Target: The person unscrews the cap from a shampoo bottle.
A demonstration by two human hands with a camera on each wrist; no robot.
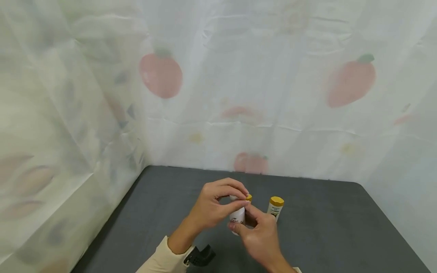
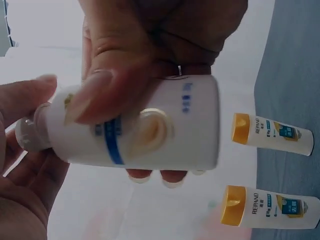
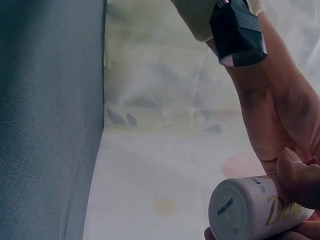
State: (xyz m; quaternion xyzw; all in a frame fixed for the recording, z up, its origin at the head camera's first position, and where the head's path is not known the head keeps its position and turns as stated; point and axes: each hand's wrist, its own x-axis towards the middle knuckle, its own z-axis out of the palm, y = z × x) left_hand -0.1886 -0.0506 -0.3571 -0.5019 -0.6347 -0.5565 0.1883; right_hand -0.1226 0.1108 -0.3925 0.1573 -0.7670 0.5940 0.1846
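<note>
Left hand (image 1: pixel 213 206) raised above the table, fingers (image 1: pixel 235 186) curled over the top of a small white bottle (image 1: pixel 237 216), thumb and fingertips pinched at its neck; from the left wrist view, thumb pressed flat across the bottle's body (image 2: pixel 150 132). Bottle smooth, glossy plastic, cylindrical, blue band and cream oval on the label, flat round base with printed date code (image 3: pixel 231 210). Right hand (image 1: pixel 261 237) just below and to the right, fingers wrapped round the lower half of the same bottle, thumb (image 3: pixel 300 177) laid along its side. Held over the middle of the dark grey table (image 1: pixel 324 227), matte, faintly grained. Further right, two slim white tubes with rounded yellow caps standing upright on the table: one (image 1: pixel 248 198) mostly hidden behind the hands, the other (image 1: pixel 275 207) standing free. Thin, creased fabric backdrop (image 1: pixel 307 94) with pale red fruit print behind.
</note>
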